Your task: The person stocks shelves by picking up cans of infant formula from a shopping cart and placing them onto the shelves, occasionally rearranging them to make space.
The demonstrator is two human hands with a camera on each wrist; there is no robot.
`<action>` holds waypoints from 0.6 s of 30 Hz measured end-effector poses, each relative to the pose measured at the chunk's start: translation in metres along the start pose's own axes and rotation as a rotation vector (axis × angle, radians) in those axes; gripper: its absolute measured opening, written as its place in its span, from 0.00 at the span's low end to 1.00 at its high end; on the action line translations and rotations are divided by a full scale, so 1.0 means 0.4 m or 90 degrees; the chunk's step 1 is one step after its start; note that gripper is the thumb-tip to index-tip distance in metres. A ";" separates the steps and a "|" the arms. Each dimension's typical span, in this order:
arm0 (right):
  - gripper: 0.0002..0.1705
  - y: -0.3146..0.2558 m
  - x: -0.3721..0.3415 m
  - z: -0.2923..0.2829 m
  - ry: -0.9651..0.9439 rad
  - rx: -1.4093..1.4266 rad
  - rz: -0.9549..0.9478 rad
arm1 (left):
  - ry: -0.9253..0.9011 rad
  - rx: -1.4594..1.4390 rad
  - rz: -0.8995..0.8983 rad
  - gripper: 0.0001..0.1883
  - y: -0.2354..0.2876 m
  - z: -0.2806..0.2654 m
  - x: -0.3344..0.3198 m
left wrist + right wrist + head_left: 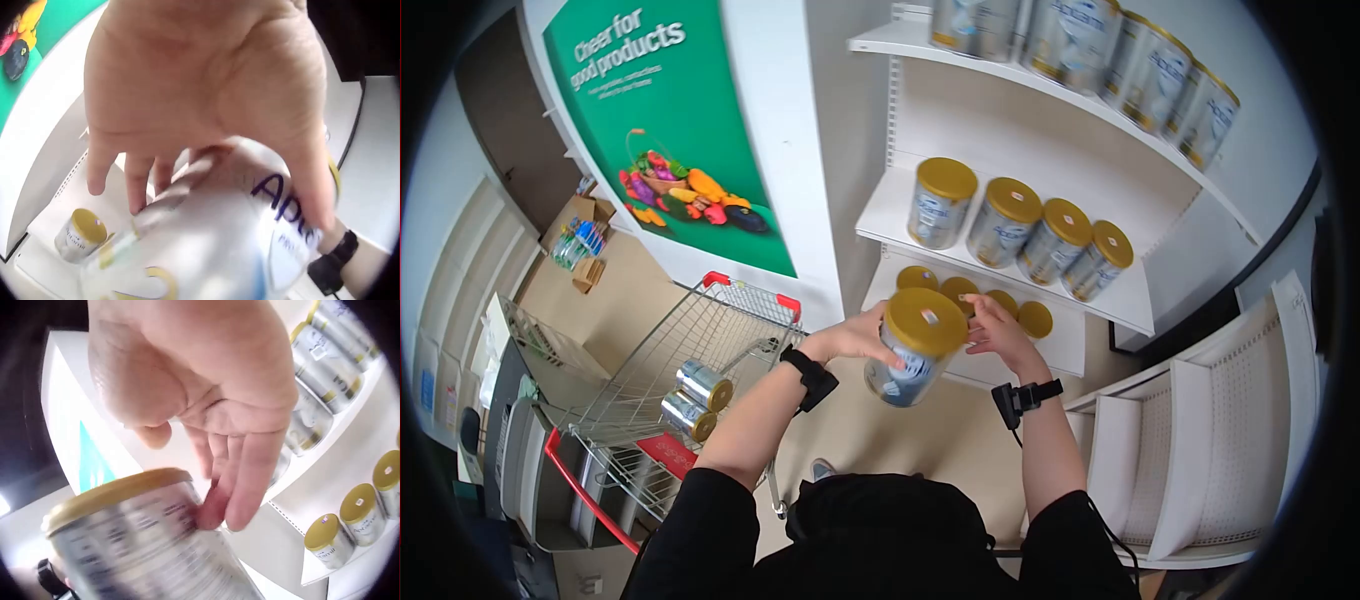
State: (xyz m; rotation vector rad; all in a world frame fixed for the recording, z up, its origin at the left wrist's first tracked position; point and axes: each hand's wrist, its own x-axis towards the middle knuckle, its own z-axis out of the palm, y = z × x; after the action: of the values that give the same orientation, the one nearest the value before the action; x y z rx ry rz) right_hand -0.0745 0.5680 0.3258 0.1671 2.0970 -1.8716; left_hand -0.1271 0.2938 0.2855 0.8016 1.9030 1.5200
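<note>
A milk powder tin point(900, 384) with a gold lid is held out before the body, tilted a little. My left hand point(858, 338) grips it from the left, its thumb over the printed label in the left wrist view, fingers behind the tin. On the other side, my right hand point(998, 332) has its fingertips at the tin's side just under the lid point(119, 495); its thumb stands apart from the tin. Beyond the hands, similar tins with gold lids point(1036, 320) stand on the lowest shelf, partly hidden by the held tin.
A row of tins point(1005, 228) stands on the middle shelf point(888, 212), more tins point(1072, 45) on the upper one. To the left is a wire shopping cart point(635, 372) with red trim, with tins point(688, 412) lying in it. A low white rack point(1175, 450) stands at right.
</note>
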 end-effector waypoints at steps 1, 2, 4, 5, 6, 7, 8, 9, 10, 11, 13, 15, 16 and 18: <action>0.31 0.025 -0.009 -0.017 0.005 0.007 0.001 | -0.008 0.002 -0.003 0.62 -0.010 0.028 0.020; 0.33 0.062 -0.011 -0.028 0.008 0.002 -0.025 | 0.080 -0.009 -0.057 0.60 -0.028 0.049 0.045; 0.41 0.079 -0.042 -0.024 -0.028 0.015 -0.119 | 0.219 0.058 -0.084 0.56 -0.039 0.116 0.076; 0.41 0.108 -0.038 -0.022 -0.028 0.021 -0.109 | 0.214 0.055 -0.093 0.56 -0.039 0.147 0.086; 0.44 0.136 -0.024 -0.014 -0.007 0.057 -0.168 | 0.212 0.096 -0.120 0.54 -0.027 0.172 0.089; 0.47 0.155 -0.015 -0.015 0.014 0.094 -0.227 | 0.211 0.137 -0.147 0.52 -0.021 0.186 0.091; 0.53 0.171 -0.017 -0.027 -0.008 0.209 -0.161 | 0.209 0.130 -0.110 0.44 -0.048 0.198 0.084; 0.53 0.187 -0.017 -0.037 -0.013 0.214 -0.160 | 0.212 0.134 -0.115 0.44 -0.048 0.206 0.073; 0.55 0.211 -0.022 -0.046 -0.016 0.177 -0.139 | 0.204 0.026 -0.151 0.41 -0.041 0.210 0.060; 0.57 0.233 -0.030 -0.045 -0.018 0.141 -0.115 | 0.192 -0.084 -0.188 0.37 -0.043 0.216 0.043; 0.61 0.265 -0.038 -0.030 -0.021 0.117 -0.055 | 0.205 -0.093 -0.275 0.33 -0.112 0.229 0.023; 0.61 0.361 -0.009 -0.012 -0.027 0.064 -0.079 | 0.217 -0.090 -0.340 0.32 -0.183 0.241 0.016; 0.64 0.402 0.014 0.004 -0.019 0.016 -0.095 | 0.218 -0.087 -0.336 0.32 -0.208 0.245 0.018; 0.64 0.479 0.051 0.024 -0.018 0.010 -0.096 | 0.264 -0.129 -0.341 0.29 -0.288 0.261 0.010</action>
State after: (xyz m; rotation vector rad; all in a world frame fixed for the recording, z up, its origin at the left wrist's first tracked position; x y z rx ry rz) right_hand -0.0350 0.5813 0.1375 -0.0138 2.1288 -1.9638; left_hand -0.0637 0.3433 0.1526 -0.1310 1.9828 1.5645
